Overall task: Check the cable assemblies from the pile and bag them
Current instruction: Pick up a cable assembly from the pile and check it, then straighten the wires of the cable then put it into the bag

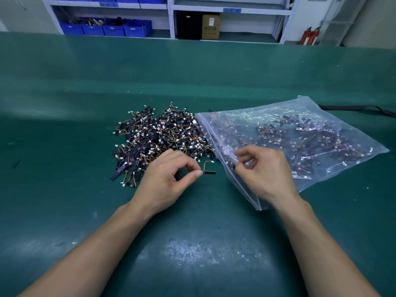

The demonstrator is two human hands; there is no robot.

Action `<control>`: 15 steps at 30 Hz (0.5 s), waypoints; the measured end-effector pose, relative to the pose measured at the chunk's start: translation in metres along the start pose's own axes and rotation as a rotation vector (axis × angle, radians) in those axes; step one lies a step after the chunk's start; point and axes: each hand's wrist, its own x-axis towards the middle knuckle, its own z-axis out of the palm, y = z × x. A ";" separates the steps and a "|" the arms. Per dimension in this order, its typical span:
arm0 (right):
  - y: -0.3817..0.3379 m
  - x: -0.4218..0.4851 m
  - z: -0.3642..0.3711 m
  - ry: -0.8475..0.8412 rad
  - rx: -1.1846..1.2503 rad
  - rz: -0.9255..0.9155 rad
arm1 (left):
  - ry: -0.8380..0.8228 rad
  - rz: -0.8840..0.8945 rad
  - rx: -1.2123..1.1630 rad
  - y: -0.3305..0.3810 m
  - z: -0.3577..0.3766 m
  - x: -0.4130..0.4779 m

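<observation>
On the bench (81, 159), the left hand (169, 179) pinches one cable assembly (209, 170) just beside the pile (160, 136); the right hand (264, 171) pinches the plastic bag (267, 113) at its open edge.

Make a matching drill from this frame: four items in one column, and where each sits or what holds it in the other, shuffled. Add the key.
Things
1. pile of cable assemblies
2. plastic bag
3. single cable assembly
4. cardboard box

Places
A. on the shelf behind the table
B. pinched by the left hand
C. loose on the green table, left of the bag
D. mouth edge held by the right hand, assemblies already inside

Pairs: 1-C, 2-D, 3-B, 4-A
</observation>
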 end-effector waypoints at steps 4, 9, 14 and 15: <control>-0.001 0.001 -0.004 0.104 0.146 0.021 | -0.084 0.045 0.012 0.021 0.009 0.018; -0.002 0.001 -0.009 0.205 0.317 0.012 | -0.253 0.047 0.038 0.046 0.033 0.058; -0.001 0.001 -0.016 0.355 0.382 0.028 | -0.362 -0.086 0.198 0.039 0.045 0.070; -0.002 0.001 -0.017 0.368 0.387 0.018 | -0.390 -0.104 0.238 0.039 0.046 0.073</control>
